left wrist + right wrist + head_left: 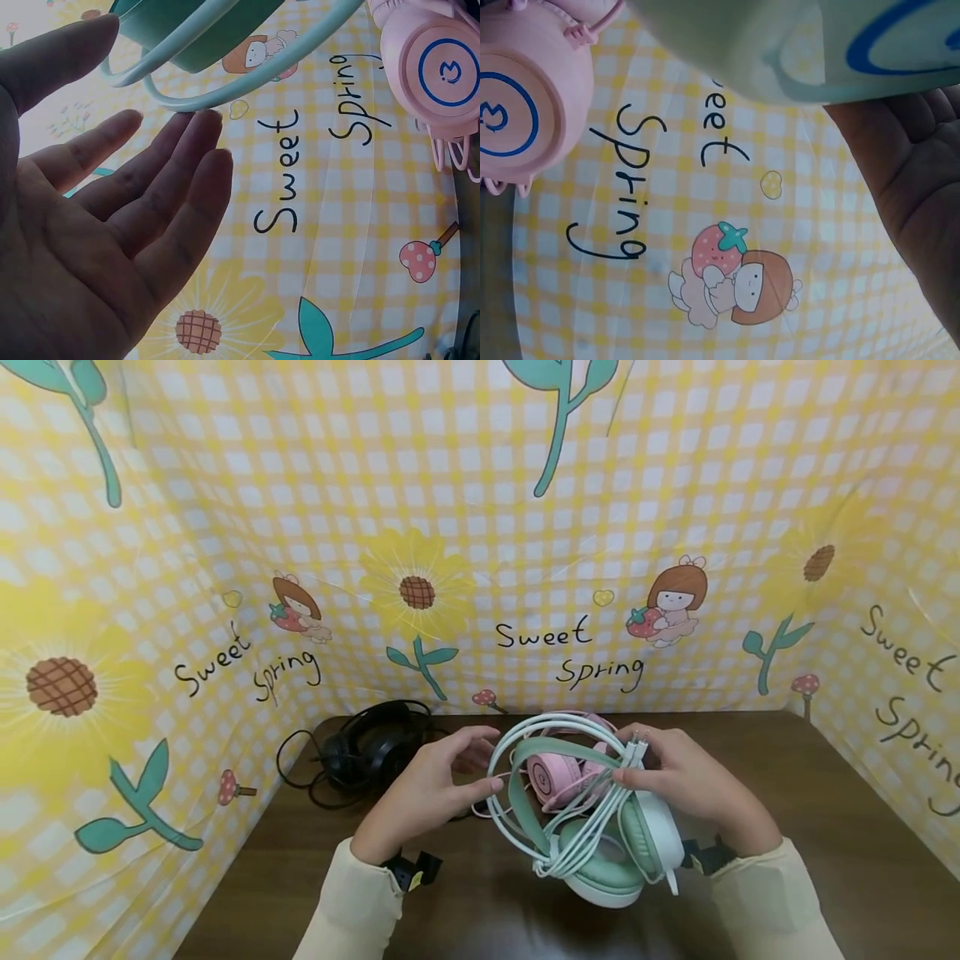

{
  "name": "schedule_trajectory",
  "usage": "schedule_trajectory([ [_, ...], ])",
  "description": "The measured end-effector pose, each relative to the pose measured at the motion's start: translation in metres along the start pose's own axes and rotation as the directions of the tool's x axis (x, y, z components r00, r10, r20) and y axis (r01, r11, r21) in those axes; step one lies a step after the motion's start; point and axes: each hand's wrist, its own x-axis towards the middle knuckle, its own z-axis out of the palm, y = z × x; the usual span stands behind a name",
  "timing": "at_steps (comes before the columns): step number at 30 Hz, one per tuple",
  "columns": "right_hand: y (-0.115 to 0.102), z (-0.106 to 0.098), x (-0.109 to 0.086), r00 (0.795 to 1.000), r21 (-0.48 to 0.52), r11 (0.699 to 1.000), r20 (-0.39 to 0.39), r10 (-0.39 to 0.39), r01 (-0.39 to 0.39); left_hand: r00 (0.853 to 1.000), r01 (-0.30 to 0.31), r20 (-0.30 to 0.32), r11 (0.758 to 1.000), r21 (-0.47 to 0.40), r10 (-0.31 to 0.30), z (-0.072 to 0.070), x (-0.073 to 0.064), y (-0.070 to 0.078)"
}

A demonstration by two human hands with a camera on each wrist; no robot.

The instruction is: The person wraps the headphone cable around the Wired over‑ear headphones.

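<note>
While right fingers (639, 779) grip mint headphones (662, 837), left fingers (467, 743) parted, just beside the headband (519, 802).

The head view is bright and mostly crisp, soft light spreading evenly over the cloth (480, 527). The dark table (847, 827) carries a faint sheen toward 6 o'clock; the black headset (352, 760) near 8 o'clock loses detail. Wide-angle stretch shows toward 9 and 3 o'clock. In the left wrist view the left hand (127, 202) is shaded, with washed-out glare toward 10 o'clock. In the right wrist view the right hand (922, 165) is dim at 3 o'clock, the green cup (727, 52) toward 12 out of focus.
</note>
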Motion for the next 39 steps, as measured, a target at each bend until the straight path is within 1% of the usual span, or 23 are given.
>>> schedule_trajectory([
  [5, 0.01, 0.003, -0.006, 1.0, 0.029, 1.0, 0.005, 0.005, -0.006, 1.0, 0.011, 0.021, 1.0, -0.014, -0.011, 0.012, 0.001, -0.007],
  [10, 0.025, 0.004, -0.021, 0.999, 0.086, 0.995, 0.004, 0.054, -0.054, 0.996, 0.035, 0.086, 0.997, -0.063, -0.029, 0.025, -0.003, -0.019],
  [13, 0.032, 0.001, -0.029, 0.997, 0.083, 0.994, -0.021, 0.073, -0.071, 0.992, 0.064, 0.117, 0.996, -0.063, -0.056, 0.028, -0.005, -0.028],
  [15, 0.035, -0.002, -0.034, 0.996, 0.06, 0.995, -0.033, 0.081, -0.079, 0.99, 0.079, 0.125, 0.995, -0.059, -0.072, 0.028, -0.005, -0.035],
  [21, 0.043, -0.015, -0.05, 0.994, 0.006, 0.996, -0.054, 0.092, -0.092, 0.987, 0.108, 0.124, 0.994, -0.025, -0.104, 0.028, -0.001, -0.053],
  [24, 0.045, -0.023, -0.061, 0.993, -0.017, 0.995, -0.078, 0.092, -0.094, 0.98, 0.12, 0.157, 0.993, 0.012, -0.12, 0.032, -0.001, -0.06],
  [29, 0.048, -0.038, -0.078, 0.988, -0.027, 0.995, -0.127, 0.09, -0.094, 0.972, 0.085, 0.21, 0.991, 0.104, -0.106, 0.041, 0.0, -0.072],
  [31, 0.051, -0.044, -0.082, 0.985, -0.017, 0.996, -0.147, 0.088, -0.092, 0.973, 0.075, 0.21, 0.989, 0.124, -0.1, 0.042, 0.002, -0.075],
  [35, 0.062, -0.057, -0.086, 0.979, 0.035, 0.996, -0.18, 0.092, -0.087, 0.975, 0.09, 0.192, 0.988, 0.123, -0.113, 0.042, 0.008, -0.082],
  [39, 0.079, -0.066, -0.089, 0.971, 0.081, 0.992, -0.212, 0.112, -0.096, 0.973, 0.142, 0.169, 0.985, 0.093, -0.156, 0.045, 0.015, -0.089],
])
